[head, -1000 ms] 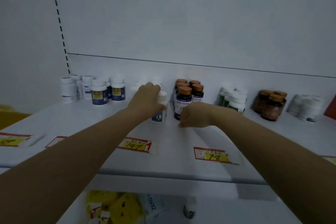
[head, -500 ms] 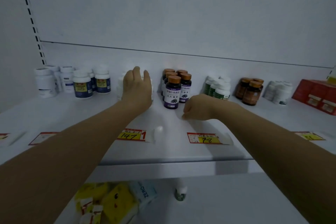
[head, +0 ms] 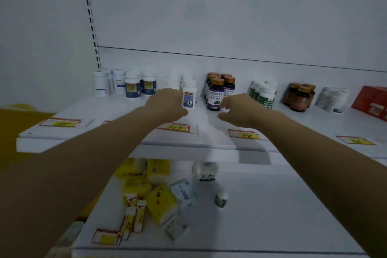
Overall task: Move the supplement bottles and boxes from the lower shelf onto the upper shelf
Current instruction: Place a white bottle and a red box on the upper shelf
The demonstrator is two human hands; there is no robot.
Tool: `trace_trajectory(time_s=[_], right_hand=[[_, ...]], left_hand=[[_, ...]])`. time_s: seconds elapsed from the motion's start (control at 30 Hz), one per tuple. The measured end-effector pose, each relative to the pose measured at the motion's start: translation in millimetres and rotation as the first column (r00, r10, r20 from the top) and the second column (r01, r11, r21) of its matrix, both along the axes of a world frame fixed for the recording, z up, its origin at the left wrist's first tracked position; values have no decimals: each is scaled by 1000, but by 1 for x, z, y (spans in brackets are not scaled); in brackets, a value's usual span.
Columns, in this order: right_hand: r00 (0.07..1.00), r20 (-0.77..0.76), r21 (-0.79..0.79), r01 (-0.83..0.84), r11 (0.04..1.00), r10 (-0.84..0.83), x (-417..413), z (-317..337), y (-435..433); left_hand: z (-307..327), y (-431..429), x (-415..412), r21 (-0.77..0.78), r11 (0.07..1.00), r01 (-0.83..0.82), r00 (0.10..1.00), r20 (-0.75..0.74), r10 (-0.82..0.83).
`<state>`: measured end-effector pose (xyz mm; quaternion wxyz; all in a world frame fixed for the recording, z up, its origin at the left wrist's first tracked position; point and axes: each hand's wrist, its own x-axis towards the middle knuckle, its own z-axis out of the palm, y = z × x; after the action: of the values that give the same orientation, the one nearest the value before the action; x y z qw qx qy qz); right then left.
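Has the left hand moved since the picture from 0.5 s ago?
Yes. The left hand drew back, toward the 147 price tag: then it covered the white bottles, now it lies beside the front one, nearer the tag.

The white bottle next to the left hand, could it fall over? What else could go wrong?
The white bottle stands at the front of its row, right beside the left hand; a bump from that hand could tip it into the bottles behind.
The right hand is close to the purple-label bottle and might knock it.
The small green bottle on the lower shelf sits alone and could get forgotten.
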<state>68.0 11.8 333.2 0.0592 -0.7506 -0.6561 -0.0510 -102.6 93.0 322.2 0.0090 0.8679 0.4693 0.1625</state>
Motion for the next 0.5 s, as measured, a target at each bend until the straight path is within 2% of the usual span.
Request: trace_trajectory(time_s=[0.33,0.5], right_hand=[[993,-8,41,-121,992,122,1,-10,-94],[976,-150,53,-153,987,160,11,-50,-136]], left_hand=[[-16,-123,-9,-86,994,-73,995,63,79],[-59,-171,9,-232,970,-72,994,66,89]])
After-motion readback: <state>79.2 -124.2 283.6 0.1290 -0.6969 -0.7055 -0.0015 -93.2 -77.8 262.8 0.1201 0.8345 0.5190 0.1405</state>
